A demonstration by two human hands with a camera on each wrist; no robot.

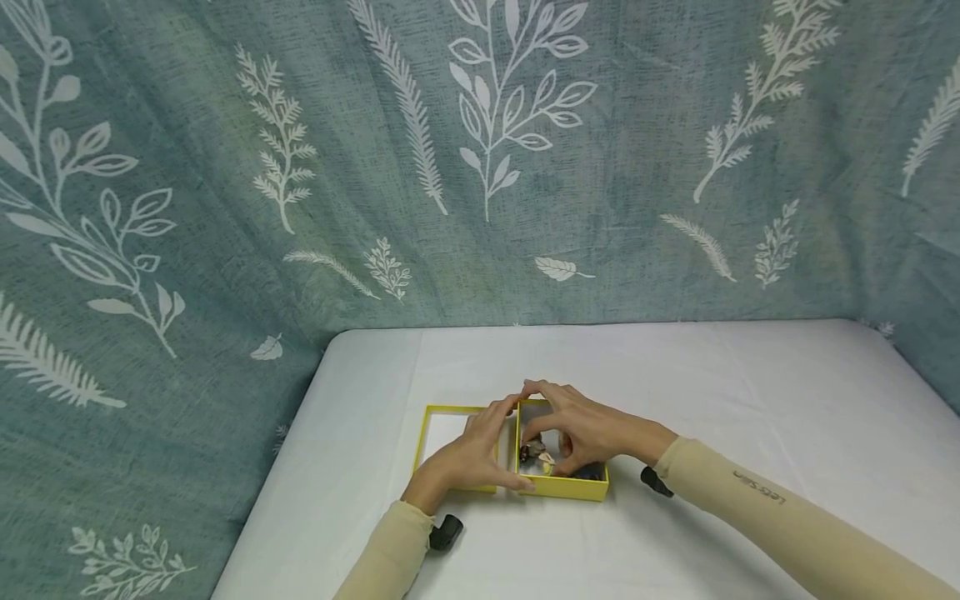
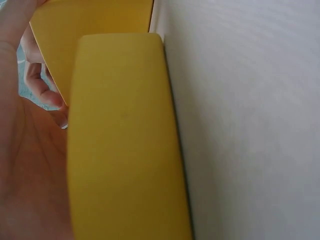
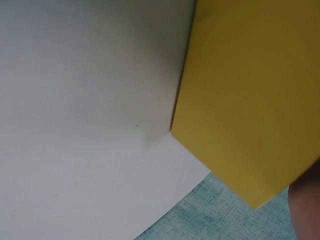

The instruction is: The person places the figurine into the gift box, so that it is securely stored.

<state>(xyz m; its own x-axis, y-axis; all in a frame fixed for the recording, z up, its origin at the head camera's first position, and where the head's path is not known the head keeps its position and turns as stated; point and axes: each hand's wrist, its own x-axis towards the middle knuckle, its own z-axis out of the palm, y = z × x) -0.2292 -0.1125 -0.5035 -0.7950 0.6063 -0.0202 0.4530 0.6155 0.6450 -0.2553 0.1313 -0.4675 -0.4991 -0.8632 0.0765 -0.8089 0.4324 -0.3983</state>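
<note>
A shallow yellow box (image 1: pixel 566 488) with a grey inside sits on the table. My left hand (image 1: pixel 472 454) spans the box's left side, thumb at the front wall and fingertips at the back corner. My right hand (image 1: pixel 581 425) reaches in from the right, one finger on the back rim. Its lower finger and thumb close about a small brown and cream figure-like thing (image 1: pixel 534 451), partly hidden by the hand. Dark pieces (image 1: pixel 588 472) lie in the box's front right corner. The right wrist view shows the box's outer wall (image 3: pixel 250 100).
Against the box's left side lies a yellow-edged lid (image 1: pixel 442 427), white inside and partly under my left forearm. Its wall (image 2: pixel 125 135) fills the middle of the left wrist view. A white cloth (image 1: pixel 712 383) covers the table. Behind hangs a teal leaf-print curtain (image 1: pixel 637 192).
</note>
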